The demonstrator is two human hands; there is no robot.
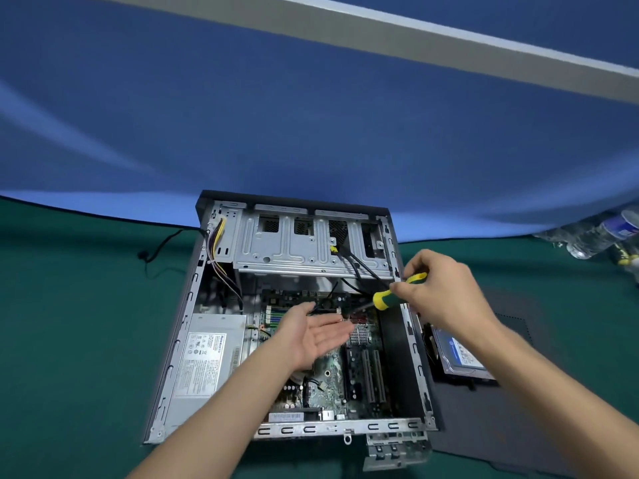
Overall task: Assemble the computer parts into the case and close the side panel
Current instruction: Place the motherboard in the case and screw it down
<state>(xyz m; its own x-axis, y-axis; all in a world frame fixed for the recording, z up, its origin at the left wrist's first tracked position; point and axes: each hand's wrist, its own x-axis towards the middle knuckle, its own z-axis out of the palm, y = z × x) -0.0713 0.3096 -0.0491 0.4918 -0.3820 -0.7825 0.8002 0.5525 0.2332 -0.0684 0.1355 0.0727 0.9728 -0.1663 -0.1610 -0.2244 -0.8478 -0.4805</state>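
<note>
Green-yellow screwdriver (397, 291) is gripped in my right hand (439, 292); left hand (316, 335) lies open, empty. Motherboard (332, 368) sits in the case (193, 288); hard drive (461, 354) at 3 o'clock and side panel (511, 420) wait.

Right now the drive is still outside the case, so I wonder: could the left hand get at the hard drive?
Probably not directly: the left hand lies open inside the case, and the hard drive sits beyond the case's right wall, under the right forearm.
</note>
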